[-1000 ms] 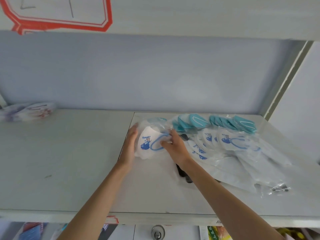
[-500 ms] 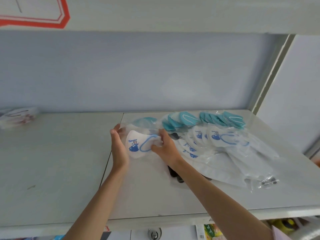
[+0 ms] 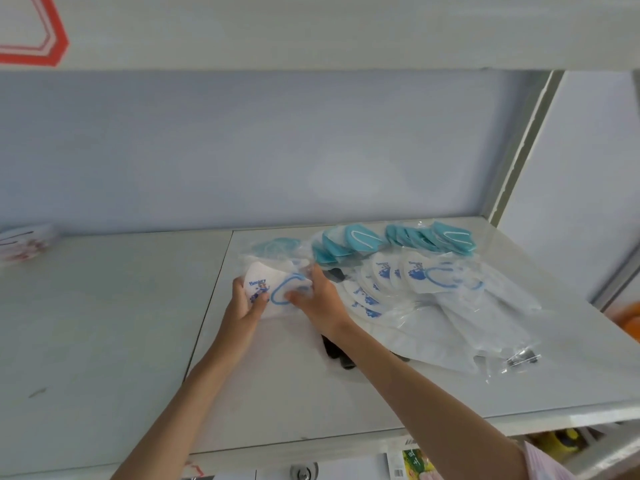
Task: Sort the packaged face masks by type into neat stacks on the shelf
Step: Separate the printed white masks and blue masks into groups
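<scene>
1. Setting: white shelf (image 3: pixel 104 341), two panels meeting at a seam near mid-frame; pale blue back wall; upper shelf edge with a red marking at upper left of the frame.
2. Item in hand: one packaged white mask (image 3: pixel 273 289), blue print and blue ear loop, in clear wrap. Location: centre of the frame, just right of the seam, at the left end of the mask spread.
3. Left hand (image 3: pixel 244 306): fingers curled round the packet's left edge, thumb laid across its printed face.
4. Right hand (image 3: pixel 322 301): fingers bent over the packet's right side, pinching the wrap near the ear loop.
5. Change: compared with a second ago, the packet sits slightly further left and apart from the fanned white masks, and the left thumb now lies on top instead of the hand only bracing the edge. Judgement: one white mask is being separated to start or square a stack; sorting is at an early stage.
6. Teal packet (image 3: pixel 277 245): directly behind the held one, touching it.
7. Fanned white masks (image 3: pixel 408 275): right of centre, overlapping, unstacked.
8. Teal masks (image 3: pixel 398 239): overlapping row along the back, behind the white ones.
9. Containers: none beyond the clear wrappers, each appearing to hold one mask.
10. Dark object (image 3: pixel 337 353): partly hidden under the right forearm; identity unclear.
11. Red-printed packets (image 3: pixel 24 240): far left edge, well apart.
</scene>
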